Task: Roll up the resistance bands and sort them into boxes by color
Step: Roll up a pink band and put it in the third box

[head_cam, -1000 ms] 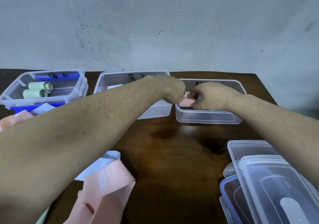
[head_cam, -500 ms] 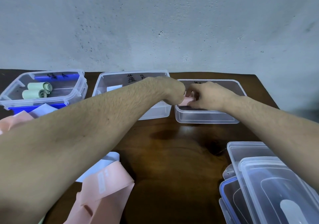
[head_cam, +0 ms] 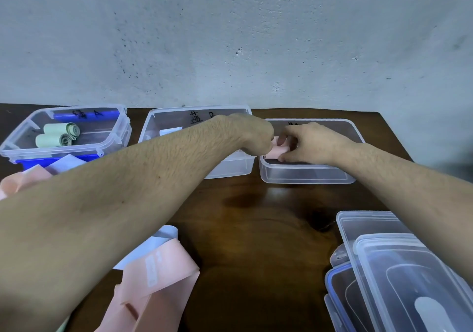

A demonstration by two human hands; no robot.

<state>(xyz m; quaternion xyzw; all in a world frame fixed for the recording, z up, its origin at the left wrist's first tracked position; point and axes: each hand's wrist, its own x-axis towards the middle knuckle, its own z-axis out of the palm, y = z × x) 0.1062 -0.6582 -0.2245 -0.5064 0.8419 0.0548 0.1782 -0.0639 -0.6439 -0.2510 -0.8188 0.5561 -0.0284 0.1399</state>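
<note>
Both my hands meet over the left end of the right clear box (head_cam: 307, 177). My left hand (head_cam: 252, 134) and my right hand (head_cam: 311, 143) grip a small pink rolled band (head_cam: 277, 150) between them, held low inside that box. The middle clear box (head_cam: 230, 170) holds a pale blue band (head_cam: 170, 130), mostly hidden by my left arm. The left box (head_cam: 15, 137) contains two green rolled bands (head_cam: 60, 134). Loose pink bands (head_cam: 156, 280) and a pale blue band (head_cam: 163, 237) lie unrolled at the front left.
A stack of clear and blue-rimmed lids (head_cam: 399, 275) lies at the front right. More loose pink and pale blue bands (head_cam: 33, 175) sit in front of the left box. The dark wooden table (head_cam: 256, 229) ends at a grey wall (head_cam: 230, 37) behind the boxes.
Both hands have stayed over the right box with the pink roll; the right hand shifted a little and the roll sits slightly lower in the box.
</note>
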